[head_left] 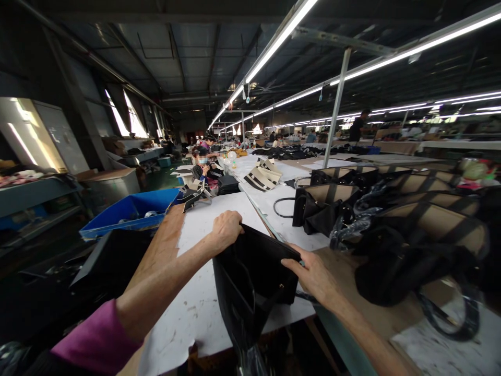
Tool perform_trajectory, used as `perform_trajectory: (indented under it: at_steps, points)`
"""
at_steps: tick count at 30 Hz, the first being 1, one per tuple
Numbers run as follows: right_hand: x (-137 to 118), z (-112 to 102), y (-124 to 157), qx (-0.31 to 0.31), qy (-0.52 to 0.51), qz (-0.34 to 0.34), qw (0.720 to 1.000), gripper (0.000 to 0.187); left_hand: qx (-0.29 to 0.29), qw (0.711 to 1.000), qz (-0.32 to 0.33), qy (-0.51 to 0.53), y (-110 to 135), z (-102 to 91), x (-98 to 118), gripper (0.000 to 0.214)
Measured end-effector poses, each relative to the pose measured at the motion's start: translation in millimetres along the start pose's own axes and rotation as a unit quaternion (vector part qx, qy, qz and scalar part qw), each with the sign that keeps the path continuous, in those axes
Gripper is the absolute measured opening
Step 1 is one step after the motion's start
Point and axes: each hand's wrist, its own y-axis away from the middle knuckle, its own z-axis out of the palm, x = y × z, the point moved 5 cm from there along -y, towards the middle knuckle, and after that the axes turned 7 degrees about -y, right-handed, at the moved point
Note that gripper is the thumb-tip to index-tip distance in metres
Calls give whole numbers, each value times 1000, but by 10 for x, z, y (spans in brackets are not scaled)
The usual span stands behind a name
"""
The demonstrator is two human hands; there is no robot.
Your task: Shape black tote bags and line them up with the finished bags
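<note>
Factory table (166,235), paper-covered. One black handbag (270,263), at near edge: left hand (226,230) and right hand (315,274), fingers clamped on its rim. Body seemingly assembled; mouth not yet closed. Similar handbags (387,269) at right.

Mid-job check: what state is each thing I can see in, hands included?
Black bag: held up, mouth open.
Left hand: closed on the bag's top edge.
Right hand: gripping the rim's other end.
White paper: spread flat, marked, ragged near edge.
Blue bin: open-topped, something inside.
Tan-and-black bags: grouped, some handles plastic-wrapped.
Ceiling lights: lit.
</note>
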Motion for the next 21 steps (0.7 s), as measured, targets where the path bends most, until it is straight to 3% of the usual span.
perform_trajectory:
  at_steps: [3, 9, 16, 21]
  points:
    - [-4, -5, -3, 6, -5, 0, 1000, 34, 4, 1000, 4, -7, 2, 4, 14, 18]
    - [-96, -98, -8, 138, 72, -47, 987, 24, 12, 1000, 22, -7, -16, 32, 0, 18]
    - [-152, 10, -56, 118, 157, -79, 977, 21, 8, 1000, 24, -11, -14, 39, -18, 18]
    - [-182, 5, -83, 108, 122, -91, 982, 17, 15, 999, 29, -31, 16, -14, 20, 19]
